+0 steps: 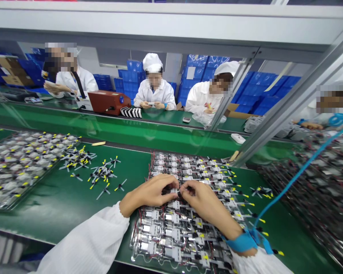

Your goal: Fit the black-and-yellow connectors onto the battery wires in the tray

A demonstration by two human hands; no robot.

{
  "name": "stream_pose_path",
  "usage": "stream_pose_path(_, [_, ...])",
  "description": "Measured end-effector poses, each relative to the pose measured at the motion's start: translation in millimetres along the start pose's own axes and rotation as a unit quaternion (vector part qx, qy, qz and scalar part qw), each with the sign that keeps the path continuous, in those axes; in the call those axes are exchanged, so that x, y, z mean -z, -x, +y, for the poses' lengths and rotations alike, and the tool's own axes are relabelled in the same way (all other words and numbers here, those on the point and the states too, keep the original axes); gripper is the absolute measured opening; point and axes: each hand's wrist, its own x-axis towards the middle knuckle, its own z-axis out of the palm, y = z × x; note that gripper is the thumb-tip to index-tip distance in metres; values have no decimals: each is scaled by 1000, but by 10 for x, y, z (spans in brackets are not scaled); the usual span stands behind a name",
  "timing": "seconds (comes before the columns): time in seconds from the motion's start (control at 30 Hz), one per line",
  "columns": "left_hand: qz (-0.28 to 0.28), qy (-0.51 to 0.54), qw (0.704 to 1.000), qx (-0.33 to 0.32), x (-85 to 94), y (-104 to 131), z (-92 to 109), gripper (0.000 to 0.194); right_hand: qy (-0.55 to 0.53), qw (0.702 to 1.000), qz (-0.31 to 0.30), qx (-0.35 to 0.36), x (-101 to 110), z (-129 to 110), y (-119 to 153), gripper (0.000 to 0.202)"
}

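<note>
A clear plastic tray (148, 260) lies in front of me, filled with rows of small electronic parts that have white blocks, red wires and yellow-tipped strips. My left hand (157, 190) is over the tray's middle, thumb and forefinger curved around a small white part (174, 191). Close against it from the right, my right hand (201, 198) pinches at a small dark piece too tiny to name. The fingertips of both hands nearly meet there. A blue wrist strap (241, 241) with a coiled cord circles my right wrist.
Loose yellow-tipped strips (103, 173) lie in piles left of the tray. Another filled tray (25, 167) is at far left, stacked trays (308, 198) at right. A metal post (291, 91) rises at right. Co-workers in white sit across the green bench, near a brown-red box (107, 102).
</note>
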Motion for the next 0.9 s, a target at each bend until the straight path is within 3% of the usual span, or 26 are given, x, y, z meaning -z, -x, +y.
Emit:
stream_pose_path(0.37, [2,8,1000,-1,9,-11,15,16,-11,1000,-25,8,11,-42,23,17])
stream_pose_path(0.63, [1,9,1000,13,11,-22,-3,18,-9,1000,4,-19,-6,-27,16,17])
stream_pose_path(0.9, [1,13,1000,6,14,-19,7,17,-16,1000,-4,5,-1,-12,14,18])
